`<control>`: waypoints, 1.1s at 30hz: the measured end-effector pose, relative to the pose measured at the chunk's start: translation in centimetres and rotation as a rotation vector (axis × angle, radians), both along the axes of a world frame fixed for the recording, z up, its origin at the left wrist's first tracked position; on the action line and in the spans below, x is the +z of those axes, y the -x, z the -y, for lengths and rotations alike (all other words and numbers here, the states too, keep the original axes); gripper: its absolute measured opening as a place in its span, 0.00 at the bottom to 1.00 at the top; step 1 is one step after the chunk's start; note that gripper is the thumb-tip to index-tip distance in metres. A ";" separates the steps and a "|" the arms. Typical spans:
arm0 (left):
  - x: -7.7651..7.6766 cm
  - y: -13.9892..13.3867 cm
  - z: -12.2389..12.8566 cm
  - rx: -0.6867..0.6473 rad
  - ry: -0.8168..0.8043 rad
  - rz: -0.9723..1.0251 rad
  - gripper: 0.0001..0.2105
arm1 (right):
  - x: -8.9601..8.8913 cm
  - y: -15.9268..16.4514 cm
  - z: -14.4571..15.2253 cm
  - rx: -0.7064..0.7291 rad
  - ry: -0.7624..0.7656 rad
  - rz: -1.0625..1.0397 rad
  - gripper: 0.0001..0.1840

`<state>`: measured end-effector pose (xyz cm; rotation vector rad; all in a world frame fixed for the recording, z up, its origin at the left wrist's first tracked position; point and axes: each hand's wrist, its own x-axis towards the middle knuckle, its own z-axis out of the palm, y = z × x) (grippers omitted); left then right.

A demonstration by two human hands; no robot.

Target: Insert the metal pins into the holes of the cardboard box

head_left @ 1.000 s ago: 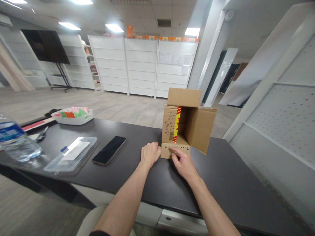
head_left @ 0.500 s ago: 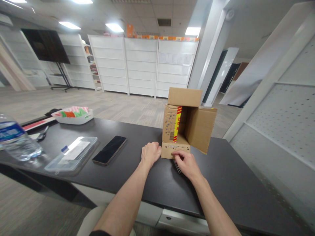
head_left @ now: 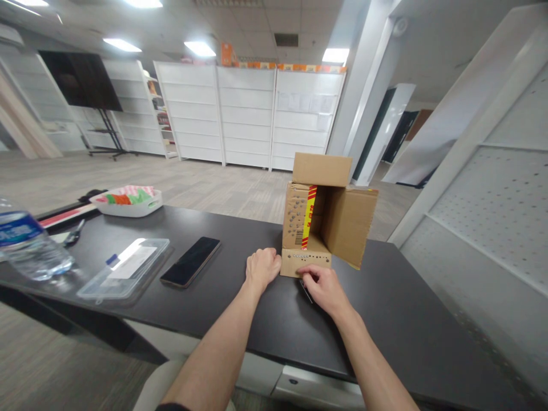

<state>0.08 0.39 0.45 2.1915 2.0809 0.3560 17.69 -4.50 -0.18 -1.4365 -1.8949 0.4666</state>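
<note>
Clenching left hand (head_left: 262, 267) close beside open cardboard box (head_left: 336, 220), at right on counter (head_left: 398, 319). Curling right hand (head_left: 322, 286) at near flap (head_left: 295, 264); cannot tell if grasping anything. Seeing, at left, water (head_left: 45, 264) in plastic bottle (head_left: 16, 228), colourful items (head_left: 128, 197) in white basket (head_left: 135, 210).

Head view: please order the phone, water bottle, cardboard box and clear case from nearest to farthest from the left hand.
1. Cardboard box: immediately right of the left hand.
2. Phone: left of the hand.
3. Clear case: left of the phone.
4. Water bottle: far left.
</note>
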 end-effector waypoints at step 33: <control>0.2 0.0 0.1 0.004 0.018 0.012 0.16 | 0.8 1.8 1.4 0.244 -0.071 0.272 0.16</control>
